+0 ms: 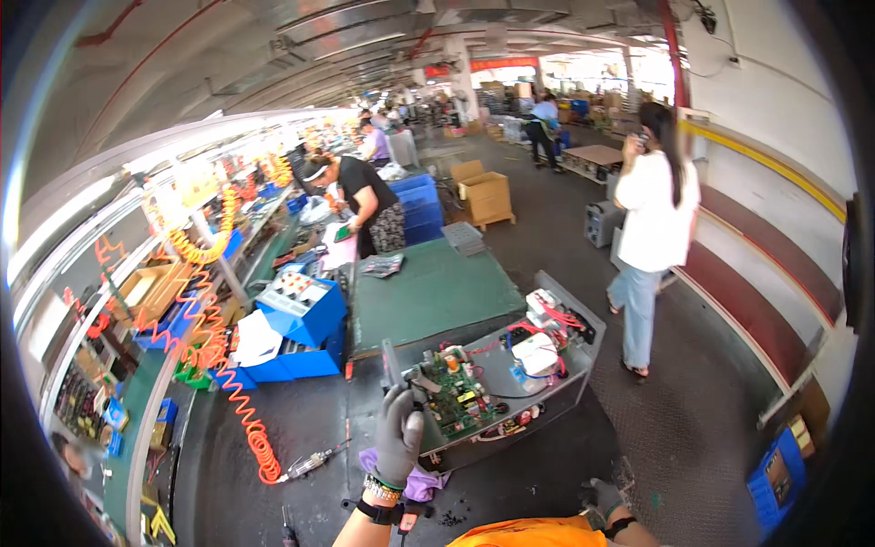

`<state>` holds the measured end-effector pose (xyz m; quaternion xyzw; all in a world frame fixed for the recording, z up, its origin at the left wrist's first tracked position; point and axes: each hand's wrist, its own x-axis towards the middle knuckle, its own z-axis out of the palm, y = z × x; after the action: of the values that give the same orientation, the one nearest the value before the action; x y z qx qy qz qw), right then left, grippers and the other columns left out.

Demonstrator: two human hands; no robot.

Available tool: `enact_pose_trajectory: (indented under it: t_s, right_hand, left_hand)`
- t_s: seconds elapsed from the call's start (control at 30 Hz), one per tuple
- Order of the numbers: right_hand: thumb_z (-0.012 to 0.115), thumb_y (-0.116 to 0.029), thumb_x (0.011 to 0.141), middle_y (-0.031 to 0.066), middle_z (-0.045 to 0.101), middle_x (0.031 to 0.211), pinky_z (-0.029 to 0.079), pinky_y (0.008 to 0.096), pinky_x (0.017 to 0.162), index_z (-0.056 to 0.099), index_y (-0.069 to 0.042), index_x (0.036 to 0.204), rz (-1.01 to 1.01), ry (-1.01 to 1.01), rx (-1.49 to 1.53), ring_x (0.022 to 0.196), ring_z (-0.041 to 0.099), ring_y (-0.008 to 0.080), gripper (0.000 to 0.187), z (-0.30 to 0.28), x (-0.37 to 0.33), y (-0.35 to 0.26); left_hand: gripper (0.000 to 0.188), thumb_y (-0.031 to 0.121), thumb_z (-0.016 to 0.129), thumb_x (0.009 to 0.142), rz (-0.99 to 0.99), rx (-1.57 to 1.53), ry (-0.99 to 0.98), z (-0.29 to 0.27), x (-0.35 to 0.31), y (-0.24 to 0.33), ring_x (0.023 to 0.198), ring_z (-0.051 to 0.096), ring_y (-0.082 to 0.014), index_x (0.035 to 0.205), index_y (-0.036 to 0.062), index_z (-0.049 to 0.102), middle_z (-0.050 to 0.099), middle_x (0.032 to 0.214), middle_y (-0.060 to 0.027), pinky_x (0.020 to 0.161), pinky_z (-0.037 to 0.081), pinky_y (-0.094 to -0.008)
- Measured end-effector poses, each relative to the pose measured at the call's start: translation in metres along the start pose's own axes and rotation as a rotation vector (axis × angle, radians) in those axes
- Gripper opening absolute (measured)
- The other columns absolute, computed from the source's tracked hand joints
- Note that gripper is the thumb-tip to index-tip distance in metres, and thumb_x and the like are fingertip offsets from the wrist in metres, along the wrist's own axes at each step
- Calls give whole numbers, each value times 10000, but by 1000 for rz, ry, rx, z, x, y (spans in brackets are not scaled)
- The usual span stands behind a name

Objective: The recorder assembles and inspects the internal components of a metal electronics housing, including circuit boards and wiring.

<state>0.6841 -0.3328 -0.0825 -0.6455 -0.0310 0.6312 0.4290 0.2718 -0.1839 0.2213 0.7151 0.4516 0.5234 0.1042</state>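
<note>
An open metal equipment case lies on the bench before me, with a green circuit board, white parts and red wires inside. My left hand, in a grey glove, is raised at the case's near left corner. Its fingers stretch upward against the end panel and appear to hold nothing. Beneath that wrist lies a purple cloth. Low on the right, close to my orange garment, is my gloved right hand, apart from the case. Its fingers are small and partly hidden, so their grip is unclear.
A pneumatic screwdriver on a coiled orange hose lies at the left. Blue bins stand behind it. Beyond the case is a green mat. One person stands in the aisle; another works at the bench.
</note>
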Motion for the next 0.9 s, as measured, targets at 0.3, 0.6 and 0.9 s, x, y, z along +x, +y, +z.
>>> enact_pose_trajectory:
  t_s: [0.3,0.6,0.9]
  right_hand:
    - [584,-301,972,69,683,899,485,282,602,619,-19,1173,-705,-77,-27,660,598,129,348,77,-34,-160]
    - [671,-313,863,201,641,1192,472,377,945,437,-60,1405,-1268,219,-606,1102,631,299,642,166,-50,-307]
    - [540,-122,815,150,687,952,504,339,809,609,7,1201,-1115,210,-630,870,650,221,412,174,-38,-323]
  left_hand:
    - [204,-29,512,843,183,333,122,29,1,-13,1247,497,-442,1016,8,615,565,1284,-239,1045,403,-498]
    - [135,-14,539,822,209,160,141,29,-2,-33,1292,446,-465,930,23,612,587,1239,-200,1079,357,-526]
    - [127,-1,527,828,204,119,89,32,3,-38,1299,446,-462,911,29,617,604,1223,-190,1091,348,-505]
